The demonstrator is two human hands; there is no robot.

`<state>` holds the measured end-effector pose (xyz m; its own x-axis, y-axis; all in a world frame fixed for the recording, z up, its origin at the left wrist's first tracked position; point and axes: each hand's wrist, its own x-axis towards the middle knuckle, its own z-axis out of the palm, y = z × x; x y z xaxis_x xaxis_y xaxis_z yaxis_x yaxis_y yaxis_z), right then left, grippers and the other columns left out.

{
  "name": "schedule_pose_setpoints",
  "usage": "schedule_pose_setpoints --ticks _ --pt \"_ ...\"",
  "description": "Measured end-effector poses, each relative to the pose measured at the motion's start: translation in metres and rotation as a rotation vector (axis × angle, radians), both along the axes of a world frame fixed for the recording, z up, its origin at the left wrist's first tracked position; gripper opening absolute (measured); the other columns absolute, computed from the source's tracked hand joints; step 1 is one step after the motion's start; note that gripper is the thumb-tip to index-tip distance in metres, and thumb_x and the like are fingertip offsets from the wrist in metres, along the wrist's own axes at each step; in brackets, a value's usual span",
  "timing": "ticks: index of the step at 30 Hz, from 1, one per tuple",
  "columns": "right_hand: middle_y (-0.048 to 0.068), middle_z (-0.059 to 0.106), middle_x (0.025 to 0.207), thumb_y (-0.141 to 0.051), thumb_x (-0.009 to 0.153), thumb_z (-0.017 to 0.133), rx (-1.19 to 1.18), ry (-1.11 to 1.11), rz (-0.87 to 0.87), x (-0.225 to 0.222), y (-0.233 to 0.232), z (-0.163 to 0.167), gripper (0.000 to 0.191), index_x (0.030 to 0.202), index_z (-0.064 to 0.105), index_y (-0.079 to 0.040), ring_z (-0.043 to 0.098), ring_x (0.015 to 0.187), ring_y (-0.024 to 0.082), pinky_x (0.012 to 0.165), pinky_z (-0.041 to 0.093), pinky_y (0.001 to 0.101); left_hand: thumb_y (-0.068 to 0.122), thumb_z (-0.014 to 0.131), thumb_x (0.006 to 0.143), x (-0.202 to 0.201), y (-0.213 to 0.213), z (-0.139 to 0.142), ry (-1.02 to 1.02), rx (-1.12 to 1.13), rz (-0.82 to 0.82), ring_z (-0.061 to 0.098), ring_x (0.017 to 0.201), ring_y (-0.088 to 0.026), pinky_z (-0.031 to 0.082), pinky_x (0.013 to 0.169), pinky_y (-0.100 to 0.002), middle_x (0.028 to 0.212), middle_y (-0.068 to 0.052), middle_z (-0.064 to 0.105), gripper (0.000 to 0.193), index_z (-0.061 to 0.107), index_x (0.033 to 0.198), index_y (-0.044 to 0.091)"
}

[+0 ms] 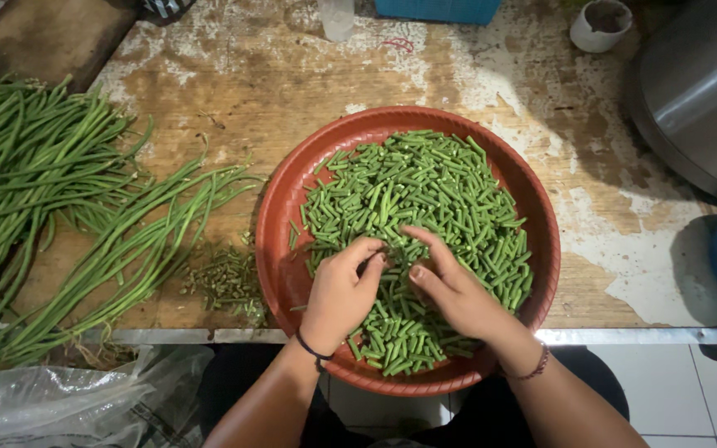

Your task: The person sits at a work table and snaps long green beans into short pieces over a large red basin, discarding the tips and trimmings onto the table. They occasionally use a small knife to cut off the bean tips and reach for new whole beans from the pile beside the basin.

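While both of our hands meet over the middle of the round red tray (280,207), we see the left hand (342,290) curled with its fingers bent inward, its fingertips pressed together on a short piece of green bean (385,254) at the top of the heap; the right hand (450,286) comes in from the other side with thumb and forefinger closed toward that same spot, the two hands touching or nearly touching there, though we cannot tell exactly how much of the piece each one pinches; the cut bean pieces (425,191) fill most of the tray, piled from its far side down to the near rim, which juts over the table edge toward us; a dark band sits on the left wrist and a beaded bracelet on the right; the tray rests on a worn wooden table (234,83) with patchy white paint; to the left lie long uncut beans (43,191) in a loose spread, and just beside the tray's left rim sits a small heap of trimmed ends (226,282); a clear plastic bag (51,402) hangs below the table's near left corner; at the far edge we see a small white cup (601,25), a blue container (437,10) and, to the right, a large metal pot (699,99).
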<state>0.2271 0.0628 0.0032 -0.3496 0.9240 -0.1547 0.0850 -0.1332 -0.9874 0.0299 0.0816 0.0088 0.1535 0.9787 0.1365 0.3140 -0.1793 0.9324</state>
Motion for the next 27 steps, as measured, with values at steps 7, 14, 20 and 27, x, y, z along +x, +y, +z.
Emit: schedule_pose_setpoints --ticks 7,14,20,27 --pt "-0.002 0.049 0.084 -0.013 0.105 0.049 0.091 -0.037 -0.067 0.004 0.002 -0.004 0.042 0.147 0.046 -0.011 0.046 0.075 0.007 0.067 0.042 0.0231 0.012 0.065 0.093 0.0 0.002 0.0 -0.03 -0.015 -0.027 0.077 0.073 -0.017 0.056 0.061 -0.029 0.089 -0.012 0.078 0.018 0.069 0.108 0.003" --pt "-0.002 0.046 0.076 -0.012 0.101 0.051 0.028 -0.098 -0.012 0.001 -0.002 0.01 0.067 0.161 0.023 -0.019 0.044 0.068 0.009 0.063 0.042 0.0249 0.015 0.066 0.092 0.001 0.0 0.007 0.108 -0.135 0.025 0.062 0.049 -0.018 0.047 0.05 -0.032 0.076 -0.013 0.073 0.019 0.073 0.107 0.006" --pt "-0.002 0.048 0.079 -0.012 0.103 0.05 0.094 -0.121 -0.044 -0.006 -0.004 0.007 0.062 0.159 0.025 -0.017 0.046 0.07 0.009 0.065 0.044 0.0251 0.014 0.065 0.093 0.002 -0.002 0.007 0.034 -0.109 0.006 0.059 0.049 -0.017 0.045 0.049 -0.033 0.072 -0.013 0.07 0.016 0.071 0.106 0.006" --pt "-0.002 0.048 0.078 -0.014 0.104 0.049 0.056 -0.098 -0.104 -0.008 0.0 0.001 0.056 0.156 0.029 -0.016 0.044 0.067 0.009 0.06 0.041 0.0254 0.015 0.069 0.093 0.007 -0.005 -0.001 0.116 0.121 -0.045 0.067 0.061 -0.025 0.048 0.054 -0.034 0.081 -0.014 0.072 0.013 0.073 0.103 0.008"
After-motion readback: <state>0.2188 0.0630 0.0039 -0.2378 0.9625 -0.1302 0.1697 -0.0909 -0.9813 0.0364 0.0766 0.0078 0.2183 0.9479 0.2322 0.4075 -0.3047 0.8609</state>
